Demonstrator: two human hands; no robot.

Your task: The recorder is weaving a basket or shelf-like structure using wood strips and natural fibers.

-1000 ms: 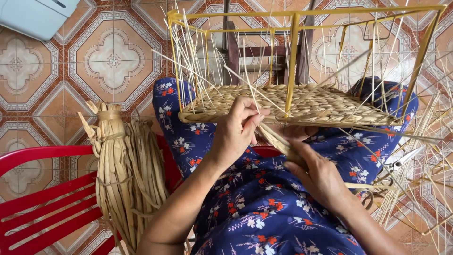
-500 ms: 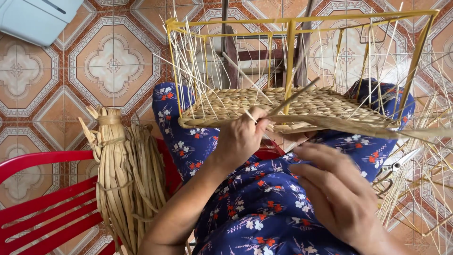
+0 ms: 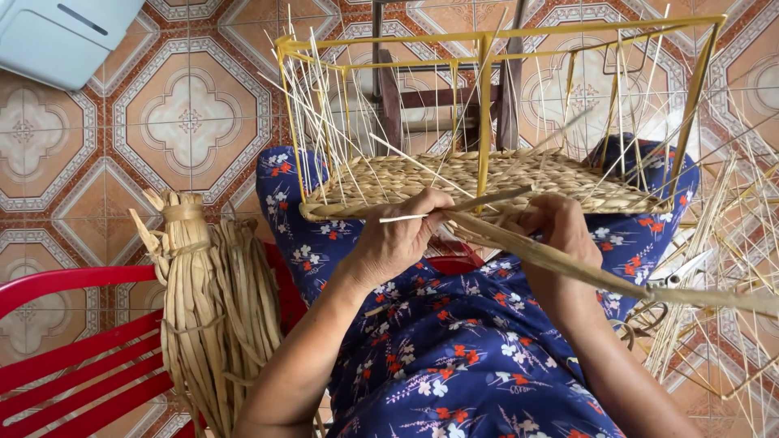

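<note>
On her lap, across the blue flowered dress (image 3: 454, 357), rests a woven basket base (image 3: 454, 182) fitted inside a yellow wire frame (image 3: 484, 105), thin pale stakes (image 3: 324, 122) rising all round its edge. Her left hand (image 3: 398, 239) is closed at the base's near edge, pinching a thin stake against the weave. Her right hand (image 3: 560, 231), just beside it, is closed around a long flat straw strand (image 3: 600, 276) that trails off to her right. At her left, a tied bundle of dried straw (image 3: 207, 300) leans against a red slatted chair (image 3: 73, 349). Scissors (image 3: 677, 272) lie near her right knee, over the patterned floor tiles (image 3: 187, 122).
</note>
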